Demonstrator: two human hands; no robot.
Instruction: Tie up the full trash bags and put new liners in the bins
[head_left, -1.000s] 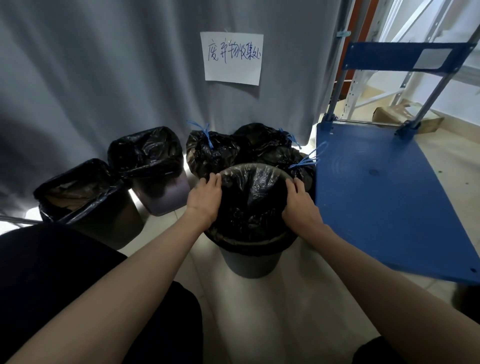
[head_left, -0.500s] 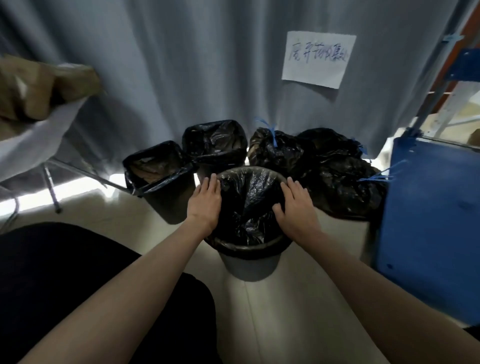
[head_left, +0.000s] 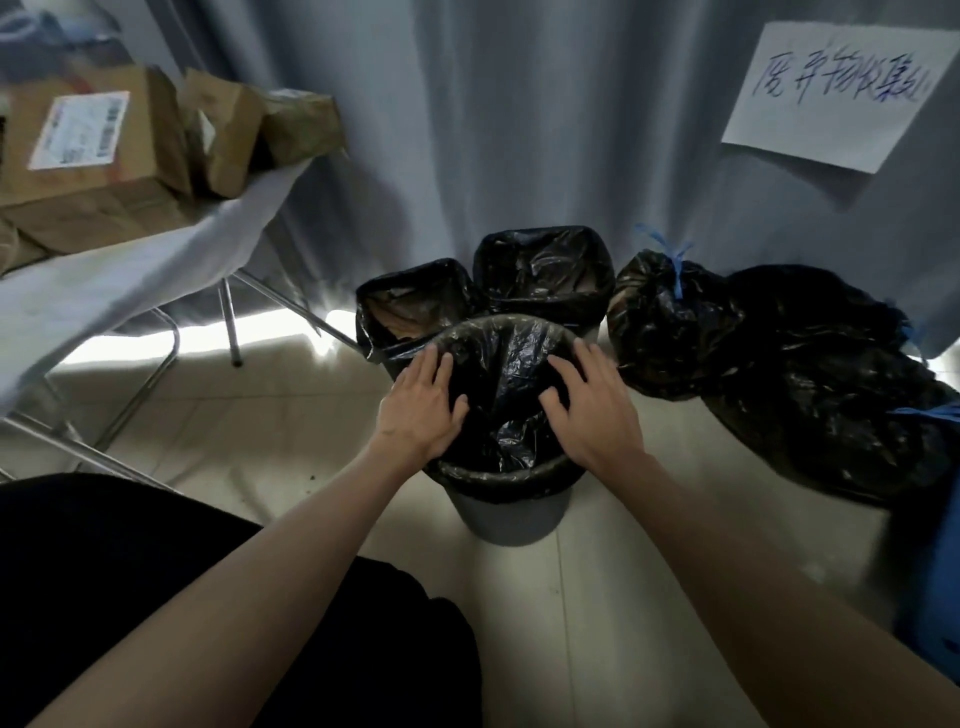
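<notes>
Left hand (head_left: 422, 410) and right hand (head_left: 592, 410) flat on the liner (head_left: 498, 395) over the bin (head_left: 511, 522). Fingers (head_left: 566, 371) spread, pinching nothing. Tied bags (head_left: 670, 322) just beside.

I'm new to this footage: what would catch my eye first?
Two bare hands, left hand and right hand, rest flat on the black plastic liner of the round grey bin at centre. Right of it lie tied black trash bags; a handwritten white paper sign hangs upper right.

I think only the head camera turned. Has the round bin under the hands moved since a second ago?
Cannot tell for sure. The round bin now overlaps the two lined bins behind it, but the camera swung left.
</notes>
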